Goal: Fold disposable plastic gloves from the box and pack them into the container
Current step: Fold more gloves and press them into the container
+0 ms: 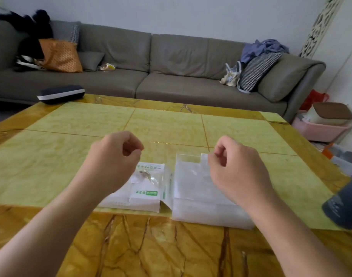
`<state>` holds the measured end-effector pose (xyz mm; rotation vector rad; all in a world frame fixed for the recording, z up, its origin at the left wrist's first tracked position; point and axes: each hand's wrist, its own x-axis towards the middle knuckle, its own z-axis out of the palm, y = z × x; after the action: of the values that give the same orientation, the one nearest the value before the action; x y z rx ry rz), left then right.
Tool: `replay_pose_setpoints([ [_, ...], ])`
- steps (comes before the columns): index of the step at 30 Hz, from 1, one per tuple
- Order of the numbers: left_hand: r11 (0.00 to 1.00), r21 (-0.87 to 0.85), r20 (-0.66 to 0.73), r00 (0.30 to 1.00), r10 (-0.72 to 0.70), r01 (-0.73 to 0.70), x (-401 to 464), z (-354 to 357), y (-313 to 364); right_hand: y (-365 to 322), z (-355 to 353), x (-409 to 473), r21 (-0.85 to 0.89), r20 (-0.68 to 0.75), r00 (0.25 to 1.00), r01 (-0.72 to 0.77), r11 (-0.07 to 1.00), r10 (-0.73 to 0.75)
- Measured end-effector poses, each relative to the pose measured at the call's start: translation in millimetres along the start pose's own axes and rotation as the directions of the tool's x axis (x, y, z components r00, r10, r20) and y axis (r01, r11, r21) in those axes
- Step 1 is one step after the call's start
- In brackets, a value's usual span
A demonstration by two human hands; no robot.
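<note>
A white glove box [145, 193] with green print lies flat on the table, with crumpled clear plastic showing at its top opening. Right beside it stands a clear plastic container [193, 208] holding hazy layers of plastic. My left hand [115, 156] hovers above the box, fingers curled and thumb tip against the forefinger, with nothing visible between them. My right hand [237, 166] hovers over the container and pinches the edge of a translucent glove [204, 159], which hangs down in front of the container.
The yellow marble table [171, 124] stretches far ahead. A dark glasses case [61, 93] lies at its far left corner. A dark blue object [344, 204] sits at the right edge. Behind is a grey sofa [171, 62], and a pink bin [321, 130] stands on the floor at right.
</note>
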<state>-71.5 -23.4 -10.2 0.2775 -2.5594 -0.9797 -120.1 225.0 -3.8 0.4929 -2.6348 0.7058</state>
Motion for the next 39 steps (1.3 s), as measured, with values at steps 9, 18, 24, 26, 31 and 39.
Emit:
replay_pose_setpoints([
  [9, 0.957, 0.288, 0.173, 0.984, -0.041, -0.011, 3.0, 2.8, -48.2, -59.1, 64.6, -17.9, -0.022, 0.494, 0.774, 0.467, 0.884, -0.396],
  [18, 0.962, 0.265, 0.241, 0.971, -0.004, -0.062, 5.4, 14.6, -56.3, -51.8, 69.9, -15.5, 0.036, 0.542, 0.759, 0.407, 0.913, -0.36],
  [24, 1.0, 0.027, 0.02, 1.0, 0.009, -0.01, 8.8, 15.8, -46.2, -50.2, 68.4, -16.7, 0.057, 0.532, 0.764, 0.398, 0.916, -0.365],
  [26, 0.994, -0.111, -0.094, 0.995, -0.026, 0.015, 7.7, 10.2, -37.6, -50.2, 68.2, -17.5, 0.058, 0.529, 0.764, 0.402, 0.914, -0.369],
  [31, 0.978, -0.201, 0.065, 0.997, -0.042, 0.054, 6.1, -6.7, -39.8, -51.3, 66.4, -18.7, 0.057, 0.53, 0.762, 0.405, 0.913, -0.372],
  [39, 0.991, -0.099, -0.156, 0.982, -0.104, 0.089, 5.3, -5.8, -40.4, -53.8, 64.7, -20.4, 0.053, 0.53, 0.763, 0.405, 0.913, -0.37],
])
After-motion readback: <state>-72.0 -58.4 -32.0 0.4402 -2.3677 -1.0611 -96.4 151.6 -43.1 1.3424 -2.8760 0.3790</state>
